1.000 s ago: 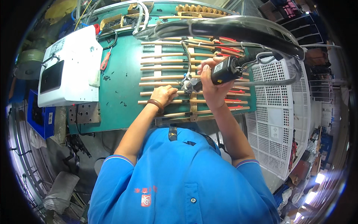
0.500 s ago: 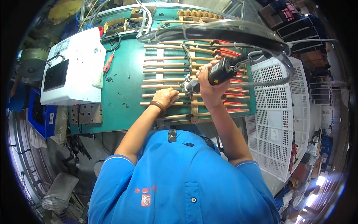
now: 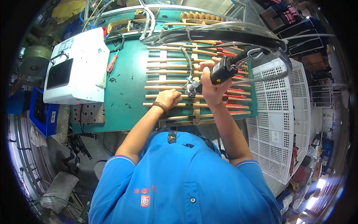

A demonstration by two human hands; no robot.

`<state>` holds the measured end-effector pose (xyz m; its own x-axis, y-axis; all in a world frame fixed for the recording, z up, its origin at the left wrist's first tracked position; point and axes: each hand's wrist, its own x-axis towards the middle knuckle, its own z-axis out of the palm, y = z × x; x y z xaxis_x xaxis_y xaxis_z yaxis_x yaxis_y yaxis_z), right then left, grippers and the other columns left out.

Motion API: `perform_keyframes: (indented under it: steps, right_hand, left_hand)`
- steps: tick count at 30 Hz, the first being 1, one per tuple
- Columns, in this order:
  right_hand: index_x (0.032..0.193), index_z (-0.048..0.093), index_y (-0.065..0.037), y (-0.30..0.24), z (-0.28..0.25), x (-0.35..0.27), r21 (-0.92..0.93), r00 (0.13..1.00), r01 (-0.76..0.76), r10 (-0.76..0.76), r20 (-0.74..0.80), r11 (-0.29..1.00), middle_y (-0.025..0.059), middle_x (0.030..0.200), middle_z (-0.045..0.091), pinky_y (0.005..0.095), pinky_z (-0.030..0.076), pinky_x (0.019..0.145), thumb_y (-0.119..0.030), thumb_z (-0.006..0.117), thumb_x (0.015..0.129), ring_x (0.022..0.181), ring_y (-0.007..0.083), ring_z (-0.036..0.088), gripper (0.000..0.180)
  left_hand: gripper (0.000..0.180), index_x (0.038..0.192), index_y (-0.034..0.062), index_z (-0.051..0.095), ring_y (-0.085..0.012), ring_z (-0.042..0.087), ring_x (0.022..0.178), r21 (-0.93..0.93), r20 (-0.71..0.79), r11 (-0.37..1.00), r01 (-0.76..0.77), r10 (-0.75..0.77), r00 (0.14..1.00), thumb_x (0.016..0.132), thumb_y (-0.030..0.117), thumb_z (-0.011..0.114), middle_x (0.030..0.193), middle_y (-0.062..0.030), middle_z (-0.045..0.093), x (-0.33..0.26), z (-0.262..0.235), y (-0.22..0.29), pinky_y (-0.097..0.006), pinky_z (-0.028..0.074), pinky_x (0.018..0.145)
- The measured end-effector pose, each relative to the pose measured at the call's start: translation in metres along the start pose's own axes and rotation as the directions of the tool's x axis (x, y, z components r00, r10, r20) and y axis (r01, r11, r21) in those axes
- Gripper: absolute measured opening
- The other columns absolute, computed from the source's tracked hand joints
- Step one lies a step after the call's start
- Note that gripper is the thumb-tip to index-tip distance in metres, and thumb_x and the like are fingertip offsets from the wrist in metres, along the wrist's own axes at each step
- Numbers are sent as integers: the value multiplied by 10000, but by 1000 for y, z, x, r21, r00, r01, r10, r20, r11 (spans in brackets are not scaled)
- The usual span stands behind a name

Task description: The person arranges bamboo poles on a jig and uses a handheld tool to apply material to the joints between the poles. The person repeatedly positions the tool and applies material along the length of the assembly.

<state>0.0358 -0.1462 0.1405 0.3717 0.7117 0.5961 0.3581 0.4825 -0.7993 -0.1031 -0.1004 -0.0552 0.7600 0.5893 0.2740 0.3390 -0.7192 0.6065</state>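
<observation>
Wooden slat rack (image 3: 167,78) part-fastened by the look of it: right hand (image 3: 212,87) fingers wrapped tight round black power driver (image 3: 220,71), left hand (image 3: 169,98) at nine o'clock of its tip, fingers curled flat on a slat, lower rows seemingly left.

Tool tip (image 3: 191,88) perhaps behind fingers (image 3: 204,76)

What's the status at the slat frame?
Right hand shut on driver, tip down at slats. Left hand flat on slats. Hoses arch above; nothing blocking.

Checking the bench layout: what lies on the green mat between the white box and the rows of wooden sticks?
In the head view, a red-handled tool and scattered small dark screws lie on the green mat there.
</observation>
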Motion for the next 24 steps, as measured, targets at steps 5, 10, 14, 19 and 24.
perform_keyframes:
  steps: [5, 10, 14, 19, 24]
  right_hand:
    - [1109, 421, 6, 12, -1, -12, 145, 988, -110, 124, -90, 983, 67, 831, 592, 300, 502, 699, 146, 506, 775, 738, 154, 604, 372]
    - [972, 516, 18, 10, 3, -10, 256, 983, -108, 141, -117, 961, 67, 830, 612, 241, 520, 609, 83, 625, 749, 708, 111, 610, 257]
    - [1008, 467, 3, -4, -7, 10, 228, 977, -134, 168, -135, 964, 69, 848, 601, 277, 529, 696, 86, 519, 820, 741, 131, 612, 211]
    - [1048, 459, 17, -26, -16, 52, 208, 973, -88, 129, -194, 974, 75, 842, 588, 283, 541, 688, 86, 506, 813, 728, 154, 612, 249]
    - [1182, 410, 4, -24, -25, 68, 194, 965, -151, 187, -183, 969, 141, 967, 615, 297, 568, 705, 93, 500, 801, 796, 184, 646, 401]
  left_hand:
    - [168, 911, 147, 644, -293, 615, 710, 30, 29, 1000, 8, -9, 1000, 800, 274, 645, 816, -69, 601, 0, -3, 1, -412, 507, 604]
    - [170, 909, 146, 644, -292, 616, 711, 1, 11, 1000, -9, 9, 1000, 798, 275, 647, 813, -66, 599, 0, 0, -2, -410, 507, 600]
    - [168, 906, 144, 645, -287, 622, 718, -7, 4, 1000, -3, 4, 1000, 794, 269, 652, 816, -60, 610, 1, 1, -2, -403, 511, 605]
    - [184, 914, 136, 645, -279, 625, 727, -30, -28, 999, -30, 29, 999, 776, 253, 678, 836, -53, 618, 1, -2, -1, -383, 517, 616]
    - [233, 940, 117, 643, -256, 611, 804, -123, -199, 992, -2, -23, 980, 728, 179, 718, 930, -47, 609, 20, -24, 20, -356, 514, 673]
